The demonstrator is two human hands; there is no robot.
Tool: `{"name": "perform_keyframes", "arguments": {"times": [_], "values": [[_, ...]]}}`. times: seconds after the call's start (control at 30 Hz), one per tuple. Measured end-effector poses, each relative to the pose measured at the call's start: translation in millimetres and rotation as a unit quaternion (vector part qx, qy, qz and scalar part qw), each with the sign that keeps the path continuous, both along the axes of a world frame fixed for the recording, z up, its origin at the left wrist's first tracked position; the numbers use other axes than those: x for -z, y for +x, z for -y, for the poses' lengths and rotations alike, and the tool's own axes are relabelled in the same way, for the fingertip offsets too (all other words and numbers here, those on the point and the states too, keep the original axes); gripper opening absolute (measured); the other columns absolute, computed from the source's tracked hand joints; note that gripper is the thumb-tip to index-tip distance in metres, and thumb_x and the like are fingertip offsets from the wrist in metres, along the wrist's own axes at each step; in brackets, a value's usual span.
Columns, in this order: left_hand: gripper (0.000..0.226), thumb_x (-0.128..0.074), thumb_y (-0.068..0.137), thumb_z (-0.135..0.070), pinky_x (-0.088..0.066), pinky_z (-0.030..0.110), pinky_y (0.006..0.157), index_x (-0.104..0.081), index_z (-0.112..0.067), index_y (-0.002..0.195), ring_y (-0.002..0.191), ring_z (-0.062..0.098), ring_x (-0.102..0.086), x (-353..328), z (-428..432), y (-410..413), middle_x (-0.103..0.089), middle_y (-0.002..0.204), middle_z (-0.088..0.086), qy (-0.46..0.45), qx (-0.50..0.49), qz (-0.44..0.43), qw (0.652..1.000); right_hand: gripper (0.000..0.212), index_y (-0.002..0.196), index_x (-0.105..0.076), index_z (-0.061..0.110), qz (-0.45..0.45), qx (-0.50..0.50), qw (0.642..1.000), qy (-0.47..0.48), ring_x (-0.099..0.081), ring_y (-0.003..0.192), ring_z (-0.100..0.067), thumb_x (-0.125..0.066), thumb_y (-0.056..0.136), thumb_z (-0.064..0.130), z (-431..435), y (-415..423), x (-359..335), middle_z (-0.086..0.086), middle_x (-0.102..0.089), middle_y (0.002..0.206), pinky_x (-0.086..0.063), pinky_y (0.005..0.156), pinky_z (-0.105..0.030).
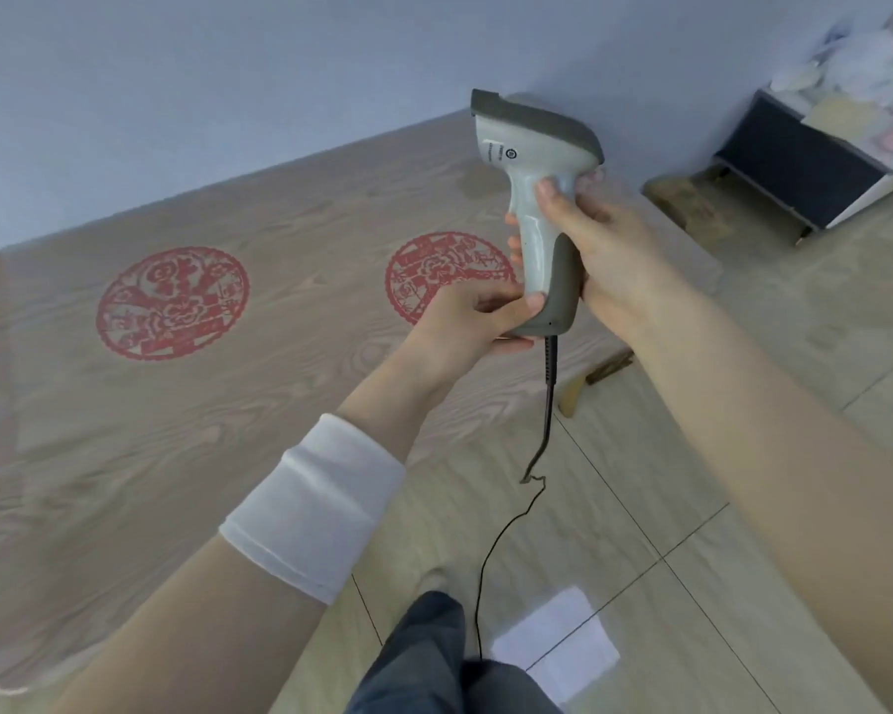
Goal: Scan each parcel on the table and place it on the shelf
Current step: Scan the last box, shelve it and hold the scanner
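- trouser leg (418,657): dark grey-blue, at the bottom of the view, over the tiled floor (743,404).
- white sheet (558,641): flat on the floor, just right of the trouser leg.
- cable (485,559): thin and black. It hangs from the foot of the scanner's handle, kinks once and runs down toward the trouser leg.
- wristband (315,507): white, on the left forearm, over the bench's right edge.
- left grip (465,322): grasping the foot of the scanner's handle, with the thumb on the pale side and the fingers curled beneath the base.
- right grip (604,249): grasping the same handle from the right, higher up. The thumb presses at the neck under the head, and the fingertips (512,244) show round the handle's left side.
- scanner (532,198): pale grey with a darker grey back and top.
  - Position: held in the air over the right part of the bench, toward its far right corner, clear of the surface.
  - Long axis: the handle is near upright, base down and head up.
  - Pointing: the nose points left and away, toward the bench's far edge.
  - Relative to the grips: the head stands above both, and the handle lies enclosed between them.
- bench (279,430): wood-grain cover.
- left red motif (173,303): round, toward the bench's left edge.
- right red motif (434,275): round, partly behind the left grip.
- wall (228,95): pale blue-grey, along the bench's far edge.
- brown item (686,201): on the floor beyond the bench's far right corner, too blurred to identify.
- shelf unit (805,162): farthest right, with a dark panel and pale blurred things heaped on top.
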State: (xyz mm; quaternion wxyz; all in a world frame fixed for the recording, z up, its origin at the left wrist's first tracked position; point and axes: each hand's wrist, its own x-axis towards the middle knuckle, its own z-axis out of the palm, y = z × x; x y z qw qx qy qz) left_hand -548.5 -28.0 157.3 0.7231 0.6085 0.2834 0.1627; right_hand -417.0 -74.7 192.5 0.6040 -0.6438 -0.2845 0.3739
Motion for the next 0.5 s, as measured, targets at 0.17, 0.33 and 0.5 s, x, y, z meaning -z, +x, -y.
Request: {"name": "perform_keyframes", "arguments": {"times": [0.17,0.33,0.5], "values": [[0.023,-0.058,0.091,-0.016,-0.055,0.029,0.087,-0.065,-0.002,0.108,0.095,0.019,-0.067,23.2,-9.8,16.2,-0.068,0.103,0.013,-0.015,0.024,-0.025,0.999,0.026,0.092,-0.068,0.011,-0.016,0.034,0.999,-0.027,-0.069,0.073,-0.013,-0.061,0.089,0.036,-5.3,14.6,26.3,-0.003,-0.071,0.081,-0.056,0.076,-0.031],[0.023,-0.058,0.092,-0.015,-0.055,0.028,0.087,-0.065,-0.002,0.109,0.098,0.019,-0.067,25.2,-12.1,36.2,-0.069,0.106,0.014,-0.013,0.062,-0.033,0.997,0.029,0.095,-0.068,0.008,-0.022,0.063,0.998,-0.022,-0.067,0.073,-0.015,-0.059,0.090,0.035,1.2,32.0,32.0,-0.003,-0.069,0.078,-0.055,0.074,-0.030],[0.023,-0.057,0.092,-0.015,-0.056,0.028,0.086,-0.065,-0.003,0.109,0.095,0.019,-0.068,26.8,-9.1,62.7,-0.069,0.105,0.014,-0.015,0.095,-0.033,0.995,0.030,0.098,-0.068,0.010,-0.028,0.108,0.993,-0.043,-0.068,0.084,-0.019,-0.061,0.088,0.037,10.6,56.0,35.6,-0.007,-0.071,0.091,-0.055,0.085,-0.037]]}}
